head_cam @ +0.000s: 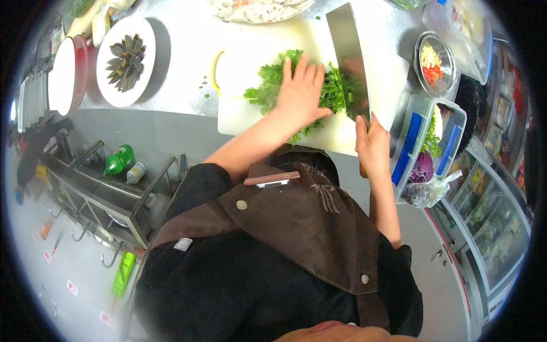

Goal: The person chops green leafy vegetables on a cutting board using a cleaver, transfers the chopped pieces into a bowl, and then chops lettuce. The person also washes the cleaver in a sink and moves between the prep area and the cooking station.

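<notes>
A bunch of leafy green herbs, probably cilantro (273,79), lies on a white cutting board (239,119) with a yellow handle at its left. My left hand (301,87) rests over the bunch with its fingers spread, pressing down on the leaves and stems. In my right hand (372,143) is a Chinese cleaver (348,55), gripped by its wooden handle. Its broad blade stands beside the stems, just right of my left hand. Some herb pieces show at the blade's face. The blade's edge is partly hidden, so its contact with the board is unclear.
A white plate of dark sliced pieces (126,64) stands at left. Sliced lotus root (260,10) sits beyond the board. At right are a bowl of chopped garlic and red chili (433,64) and a plastic bin (399,149) holding purple cabbage (422,166).
</notes>
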The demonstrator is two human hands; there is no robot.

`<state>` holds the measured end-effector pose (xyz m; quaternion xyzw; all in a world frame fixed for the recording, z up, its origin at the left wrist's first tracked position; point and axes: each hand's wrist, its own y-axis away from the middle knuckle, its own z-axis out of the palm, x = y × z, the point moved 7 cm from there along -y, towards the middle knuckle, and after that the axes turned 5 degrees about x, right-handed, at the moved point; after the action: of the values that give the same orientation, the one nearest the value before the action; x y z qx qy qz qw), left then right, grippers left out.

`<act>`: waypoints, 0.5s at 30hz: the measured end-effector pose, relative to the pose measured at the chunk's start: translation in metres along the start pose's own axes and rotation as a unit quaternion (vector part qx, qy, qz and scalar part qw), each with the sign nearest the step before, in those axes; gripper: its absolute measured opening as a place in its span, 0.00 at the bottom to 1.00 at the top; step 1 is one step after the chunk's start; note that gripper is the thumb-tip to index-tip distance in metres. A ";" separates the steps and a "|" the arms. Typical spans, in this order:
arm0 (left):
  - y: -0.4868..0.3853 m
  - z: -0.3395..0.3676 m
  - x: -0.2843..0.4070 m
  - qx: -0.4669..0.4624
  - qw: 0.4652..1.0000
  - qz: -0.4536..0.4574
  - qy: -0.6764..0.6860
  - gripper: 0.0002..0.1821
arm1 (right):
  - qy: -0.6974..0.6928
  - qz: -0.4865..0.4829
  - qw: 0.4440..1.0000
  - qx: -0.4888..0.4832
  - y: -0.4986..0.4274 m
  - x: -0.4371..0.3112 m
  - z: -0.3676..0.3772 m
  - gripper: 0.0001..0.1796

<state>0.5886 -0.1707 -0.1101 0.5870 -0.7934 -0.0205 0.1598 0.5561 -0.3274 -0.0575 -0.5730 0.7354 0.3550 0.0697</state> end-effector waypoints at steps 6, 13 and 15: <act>-0.018 0.013 -0.030 0.074 0.982 0.039 0.166 0.40 | 0.016 -0.045 0.999 0.017 0.015 0.002 -0.010 0.15; 0.031 0.029 0.009 0.094 0.995 -0.015 -0.022 0.51 | 0.041 -0.029 0.999 -0.014 0.018 0.003 0.012 0.14; 0.031 0.040 0.010 0.103 0.994 -0.002 -0.022 0.47 | 0.055 -0.042 0.998 -0.012 0.009 0.008 0.024 0.14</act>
<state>0.5458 -0.1770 -0.1388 0.6016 -0.7932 0.0480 0.0808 0.5380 -0.3187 -0.0757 -0.6228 0.7091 0.3285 0.0367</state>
